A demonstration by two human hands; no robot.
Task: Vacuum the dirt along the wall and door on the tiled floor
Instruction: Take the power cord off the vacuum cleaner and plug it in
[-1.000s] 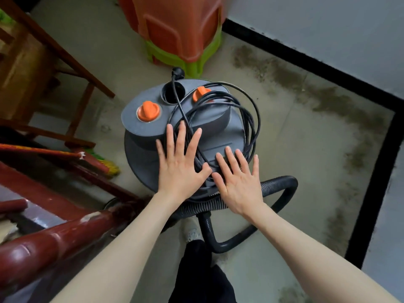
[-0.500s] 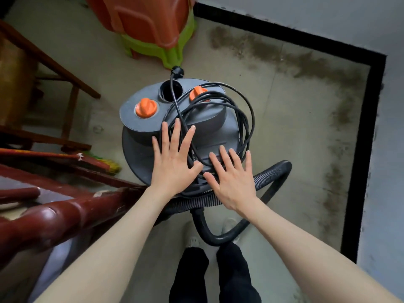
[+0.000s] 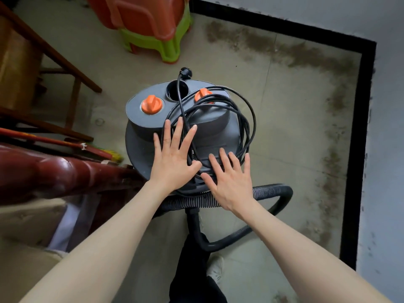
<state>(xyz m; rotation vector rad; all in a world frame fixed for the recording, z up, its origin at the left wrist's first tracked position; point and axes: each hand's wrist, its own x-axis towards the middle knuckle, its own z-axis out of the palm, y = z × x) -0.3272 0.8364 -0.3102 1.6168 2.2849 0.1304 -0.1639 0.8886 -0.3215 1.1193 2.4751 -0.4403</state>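
A grey canister vacuum (image 3: 142,147) with two orange knobs stands on the tiled floor in front of me. A black power cord (image 3: 244,119) lies coiled on its top, its plug (image 3: 185,72) hanging over the far edge. My left hand (image 3: 172,158) and my right hand (image 3: 231,178) hover flat over the vacuum's near side, fingers straight and spread, holding nothing. The ribbed black hose (image 3: 273,191) loops on the floor behind my right hand. Dark dirt (image 3: 334,132) runs in a band along the black skirting (image 3: 358,127) at the far and right walls.
Stacked orange and green plastic stools (image 3: 153,25) stand beyond the vacuum. A wooden chair frame (image 3: 72,71) and a dark red railing (image 3: 54,171) crowd the left side, with a broom (image 3: 96,152) under them. My legs and a shoe (image 3: 215,267) are at the bottom.
The view has shifted so the vacuum and the wall corner sit further left and nearer. Both hands stay spread over the vacuum top, hardly moved relative to it.
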